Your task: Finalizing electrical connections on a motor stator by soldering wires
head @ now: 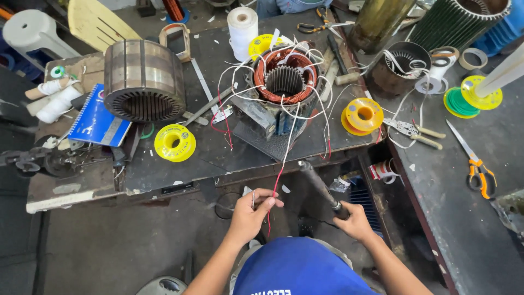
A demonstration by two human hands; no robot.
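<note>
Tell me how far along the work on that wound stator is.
Done: copper coils sit in the stator, white and red leads hanging out. In hand: the left hand pinches a red lead wire running down from it; the right hand grips a dark-handled tool. Left: leads lie loose and untied; the second stator holds no winding.

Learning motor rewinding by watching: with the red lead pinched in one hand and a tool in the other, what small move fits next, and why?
Probably bring the tool in the right hand across to the red lead pinched in the left hand. The lead runs taut from the stator's copper windings, and its end is at the fingers while the tool points away.
</note>
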